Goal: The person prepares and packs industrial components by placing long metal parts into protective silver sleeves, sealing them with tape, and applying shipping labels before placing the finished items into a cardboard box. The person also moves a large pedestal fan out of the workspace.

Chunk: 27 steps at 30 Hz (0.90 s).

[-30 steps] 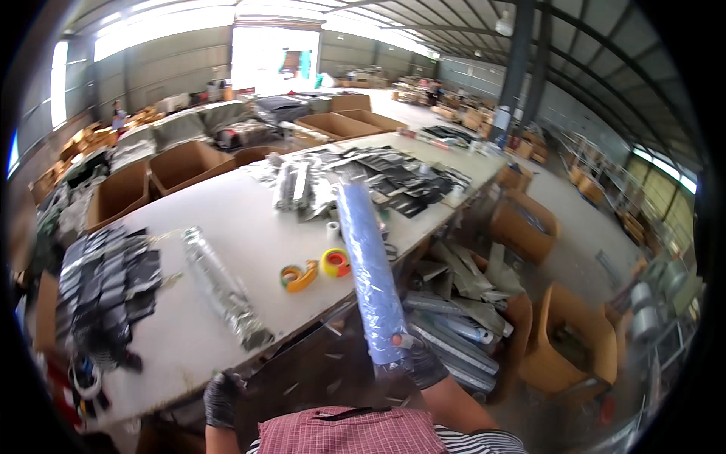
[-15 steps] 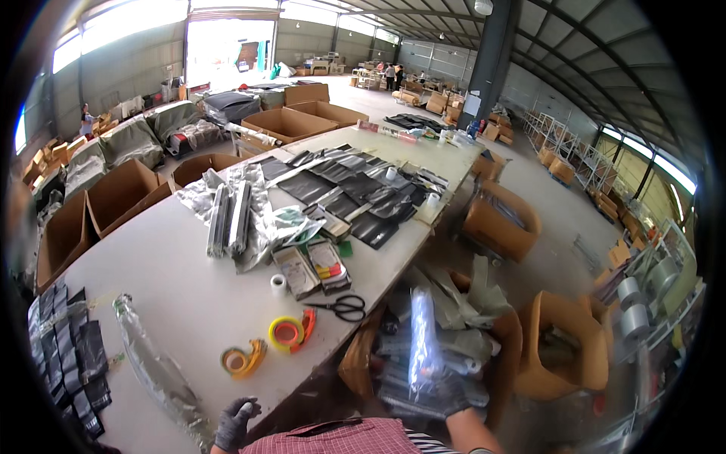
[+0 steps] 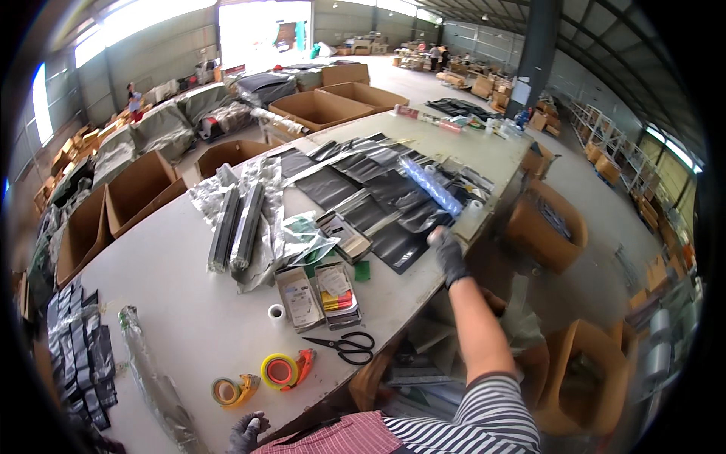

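Note:
My right hand (image 3: 449,256), in a dark grey glove, reaches forward over the right edge of the table. Its fingers point ahead with nothing visible in them. Just beyond the fingertips, apart from them, a bluish roll in clear plastic (image 3: 431,186) lies aslant on the flat black plastic bags (image 3: 363,185). My left hand (image 3: 248,433), gloved too, rests low by the table's near edge, empty, its fingers loosely bent and apart. Nearest to it are a yellow tape dispenser (image 3: 248,387) and a red-and-yellow tape dispenser (image 3: 302,366).
Black-handled scissors (image 3: 352,348), a small white roll (image 3: 277,312) and open boxes (image 3: 336,291) sit mid-table. Wrapped dark bars (image 3: 246,227) lie farther left, and a long plastic-wrapped bundle (image 3: 155,378) nearer. Cardboard boxes (image 3: 144,181) line the left side; another carton (image 3: 548,227) stands right.
The bluish roll has gone from my right hand, over the carton at the right, onto the black bags. My right arm now stretches forward and has let go. My left hand stays low.

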Tool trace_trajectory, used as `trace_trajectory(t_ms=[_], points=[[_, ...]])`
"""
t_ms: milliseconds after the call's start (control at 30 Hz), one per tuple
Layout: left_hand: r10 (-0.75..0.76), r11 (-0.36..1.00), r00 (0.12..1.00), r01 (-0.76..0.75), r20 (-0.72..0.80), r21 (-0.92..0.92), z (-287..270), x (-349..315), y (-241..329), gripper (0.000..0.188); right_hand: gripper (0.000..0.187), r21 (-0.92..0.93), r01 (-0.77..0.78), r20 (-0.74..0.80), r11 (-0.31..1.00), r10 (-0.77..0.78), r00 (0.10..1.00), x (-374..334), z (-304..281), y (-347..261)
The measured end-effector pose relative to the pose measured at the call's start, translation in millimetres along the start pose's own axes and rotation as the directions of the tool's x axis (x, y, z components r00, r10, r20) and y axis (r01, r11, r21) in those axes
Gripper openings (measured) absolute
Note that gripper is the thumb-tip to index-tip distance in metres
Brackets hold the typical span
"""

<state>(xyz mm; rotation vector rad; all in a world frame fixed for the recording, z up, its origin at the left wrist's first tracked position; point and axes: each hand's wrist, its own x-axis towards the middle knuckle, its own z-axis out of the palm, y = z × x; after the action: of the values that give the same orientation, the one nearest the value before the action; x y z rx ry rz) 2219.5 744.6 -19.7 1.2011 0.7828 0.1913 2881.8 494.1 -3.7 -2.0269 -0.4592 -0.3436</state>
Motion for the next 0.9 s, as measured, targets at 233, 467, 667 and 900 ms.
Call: trace_trajectory(t_ms=[233,467,667,900], points=[[0.034,0.97,0.996,-0.014,-0.08,0.241,-18,-12,6,0.043,0.02,0.363,-0.537,0.399,0.762,0.393,0.828,-261,71,-38],[0.145,0.923,0.981,-0.088,-0.127,0.375,-57,-68,-11,0.042,0.033,0.178,-0.7,0.632,0.691,0.466,0.62,-325,65,-102],[0.244,0.901,0.965,-0.189,-0.098,0.39,-131,-127,-60,0.035,0.039,0.156,-0.55,0.791,0.82,0.23,0.567,-365,85,-240],[0.327,0.886,0.775,-0.051,-0.541,0.461,-256,-291,-95,0.034,0.034,0.208,-0.37,0.97,0.905,-0.143,0.197,-499,187,-402]])
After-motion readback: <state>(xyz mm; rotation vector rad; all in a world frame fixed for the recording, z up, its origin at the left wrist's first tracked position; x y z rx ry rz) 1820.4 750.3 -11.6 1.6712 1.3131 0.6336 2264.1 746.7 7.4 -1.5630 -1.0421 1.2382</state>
